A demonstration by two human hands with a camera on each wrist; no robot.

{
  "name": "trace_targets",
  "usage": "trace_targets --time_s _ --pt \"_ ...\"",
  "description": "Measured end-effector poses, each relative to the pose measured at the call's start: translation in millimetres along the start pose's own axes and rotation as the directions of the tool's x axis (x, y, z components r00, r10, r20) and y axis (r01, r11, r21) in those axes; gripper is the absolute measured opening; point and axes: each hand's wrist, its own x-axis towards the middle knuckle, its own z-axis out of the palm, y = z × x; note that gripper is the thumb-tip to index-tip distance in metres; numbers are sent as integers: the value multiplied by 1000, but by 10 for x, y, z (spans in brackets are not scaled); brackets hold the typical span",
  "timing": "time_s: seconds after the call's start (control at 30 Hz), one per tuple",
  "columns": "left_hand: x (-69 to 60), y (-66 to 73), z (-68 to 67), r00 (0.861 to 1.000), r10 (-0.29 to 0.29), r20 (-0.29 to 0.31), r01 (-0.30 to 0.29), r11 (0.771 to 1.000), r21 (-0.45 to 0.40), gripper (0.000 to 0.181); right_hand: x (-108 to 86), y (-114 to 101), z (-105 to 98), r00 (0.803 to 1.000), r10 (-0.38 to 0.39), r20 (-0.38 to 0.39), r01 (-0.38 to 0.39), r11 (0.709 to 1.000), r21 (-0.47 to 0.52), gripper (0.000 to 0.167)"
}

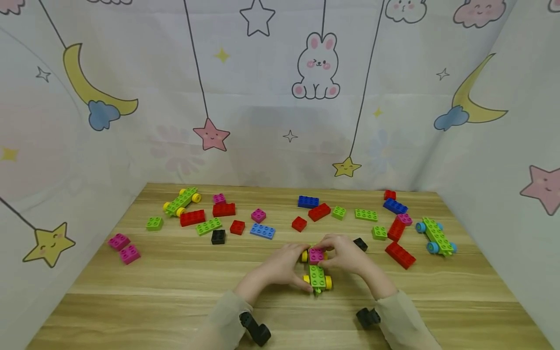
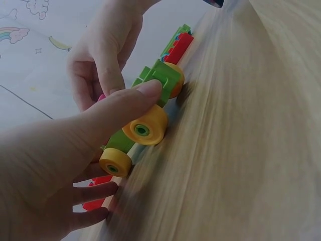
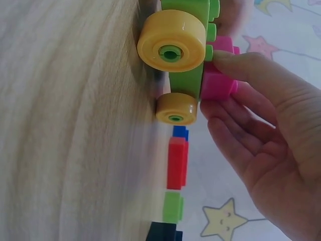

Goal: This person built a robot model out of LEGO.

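A green wheeled base (image 1: 317,278) with yellow wheels stands on the table between the two hands, a pink brick (image 1: 316,256) on its far part. The right hand (image 1: 343,253) pinches the pink brick between thumb and fingers; in the right wrist view the brick (image 3: 218,75) sits against the base's studs. The left hand (image 1: 282,266) curves round the base's left side. In the left wrist view its thumb lies on the near end of the green base (image 2: 168,75), beside a yellow wheel (image 2: 146,125), with the other fingers toward the far end.
Beyond the hands lie loose red, blue, green, pink and black bricks across the wooden table (image 1: 183,301). Another green base with yellow wheels (image 1: 181,201) stands back left, one with blue wheels (image 1: 436,236) at the right. A black brick (image 1: 360,244) is close to the right hand.
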Motion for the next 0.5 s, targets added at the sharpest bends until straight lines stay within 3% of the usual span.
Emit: trace_targets --time_s 0.5 --pt "10 -10 13 1000 1 0 -1 1000 -1 105 -22 22 9 999 -28 -23 28 1000 15 35"
